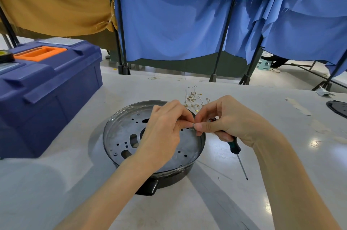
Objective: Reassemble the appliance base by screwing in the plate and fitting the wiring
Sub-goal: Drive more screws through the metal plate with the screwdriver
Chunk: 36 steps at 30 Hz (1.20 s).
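The black appliance base (174, 177) sits on the bench (56, 182) close to the person, with the perforated plate (120, 132) lying in its top. Over the plate's right edge the left hand (161, 136) and right hand (231, 122) meet, each grip pinching one small metal piece (193, 126), probably a screw. The right hand's lower fingers also hold the screwdriver (235, 146). Screwing looks unfinished. The wiring (193, 99) lies loose beyond, unfitted. Any seated screws are too small to count.

Workshop or training bay: blue toolbox (47, 87) on a worn white workbench (206, 201), loose wire bits (194, 99) right of toolbox, cloth partitions (187, 13) on stands behind it.
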Each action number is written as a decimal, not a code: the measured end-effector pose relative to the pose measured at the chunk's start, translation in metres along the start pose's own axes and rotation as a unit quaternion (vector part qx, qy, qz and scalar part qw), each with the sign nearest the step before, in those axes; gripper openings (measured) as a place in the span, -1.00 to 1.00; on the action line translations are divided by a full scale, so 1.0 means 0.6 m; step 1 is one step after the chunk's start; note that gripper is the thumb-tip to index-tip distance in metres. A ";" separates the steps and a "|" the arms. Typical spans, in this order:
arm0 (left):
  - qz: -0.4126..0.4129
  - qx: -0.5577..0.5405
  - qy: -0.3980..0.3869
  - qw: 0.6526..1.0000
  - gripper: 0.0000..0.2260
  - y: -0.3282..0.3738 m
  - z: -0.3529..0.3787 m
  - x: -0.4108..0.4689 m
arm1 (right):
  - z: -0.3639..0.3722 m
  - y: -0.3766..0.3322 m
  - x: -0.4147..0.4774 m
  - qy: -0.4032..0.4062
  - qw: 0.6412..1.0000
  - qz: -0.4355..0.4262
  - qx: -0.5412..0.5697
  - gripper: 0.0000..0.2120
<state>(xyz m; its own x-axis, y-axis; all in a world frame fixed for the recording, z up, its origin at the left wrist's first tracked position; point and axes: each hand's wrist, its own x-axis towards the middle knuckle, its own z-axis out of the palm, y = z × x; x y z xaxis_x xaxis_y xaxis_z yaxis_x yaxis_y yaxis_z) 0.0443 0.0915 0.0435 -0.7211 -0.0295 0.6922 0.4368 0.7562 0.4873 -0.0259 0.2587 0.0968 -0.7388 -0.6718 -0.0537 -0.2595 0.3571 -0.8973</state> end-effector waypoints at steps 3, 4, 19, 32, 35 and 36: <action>0.023 0.018 -0.004 1.000 -0.77 -0.002 0.003 0.002 | -0.001 -0.001 -0.002 -0.004 1.000 -0.002 -0.009 -0.92; 0.024 0.022 -0.004 0.999 -0.78 -0.002 0.004 0.003 | -0.001 -0.001 -0.003 -0.003 1.000 -0.002 -0.010 -0.91; -0.004 0.194 -0.296 0.935 -0.33 -0.010 -0.031 -0.078 | -0.008 0.046 0.015 0.039 0.995 0.071 -0.061 -0.89; 0.051 0.229 -0.235 0.943 -0.67 0.006 -0.034 -0.101 | -0.001 0.051 0.018 0.030 0.995 0.074 -0.056 -0.89; 0.038 0.218 -0.264 0.939 -0.67 0.005 -0.038 -0.100 | 0.000 0.050 0.019 0.029 0.995 0.076 -0.058 -0.89; 0.029 0.219 -0.278 0.935 -0.64 0.005 -0.039 -0.099 | 0.000 0.050 0.018 0.030 0.995 0.076 -0.057 -0.89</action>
<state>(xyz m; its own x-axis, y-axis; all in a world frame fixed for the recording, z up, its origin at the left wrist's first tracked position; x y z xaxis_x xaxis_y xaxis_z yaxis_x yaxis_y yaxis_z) 0.1007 0.0803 0.0162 -0.9245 0.2714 0.2678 0.3091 0.9447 0.1095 -0.0416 0.2618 0.0693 -0.8096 -0.5657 -0.1564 -0.2081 0.5258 -0.8247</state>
